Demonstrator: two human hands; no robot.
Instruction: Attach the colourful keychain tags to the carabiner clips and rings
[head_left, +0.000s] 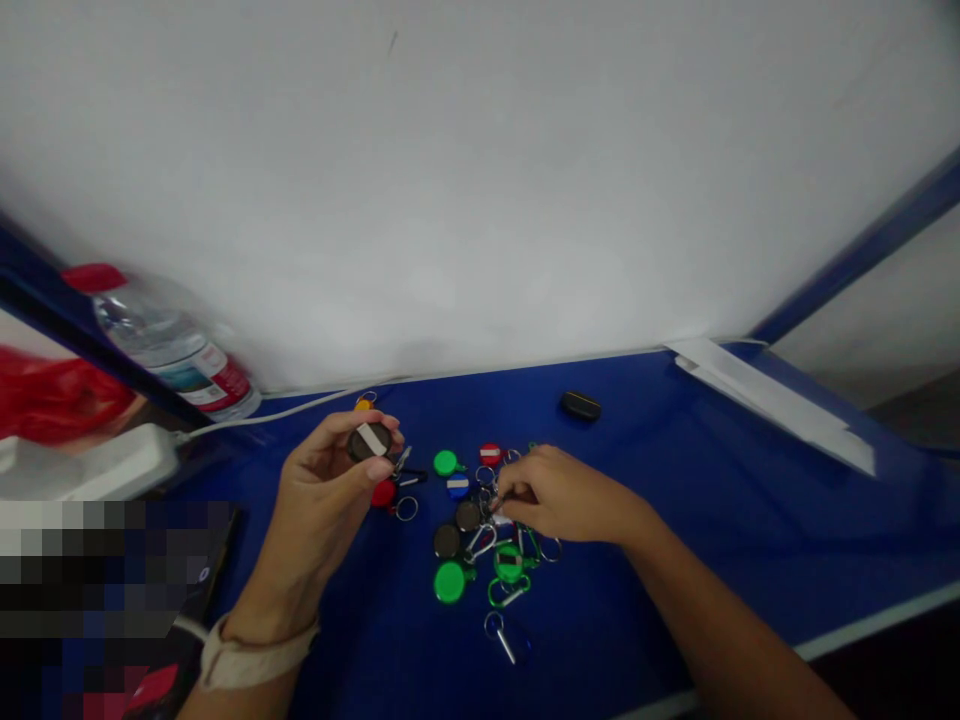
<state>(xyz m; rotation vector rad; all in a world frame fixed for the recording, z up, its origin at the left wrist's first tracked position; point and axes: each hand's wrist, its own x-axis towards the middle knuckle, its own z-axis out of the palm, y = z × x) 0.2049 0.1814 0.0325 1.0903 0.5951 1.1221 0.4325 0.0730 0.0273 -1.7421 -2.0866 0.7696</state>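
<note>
Left hand (330, 485) has its fingers gripping a round black plastic reel with a pale strip (370, 441), left of a loose pile of green, red, blue and black reels with metal rings (466, 516). Right hand (566, 495) blocks part of the pile, fingertips curled into it, can't tell on what. Farther left of the pile there's a clear plastic bottle with a red cap (176, 345), contents unclear. Small black oblong case (580, 405) behind and right of the pile, white papers (772, 400) farther right.

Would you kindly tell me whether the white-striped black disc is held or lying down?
Held: the left hand grips the black disc, thumb at its edge.
</note>
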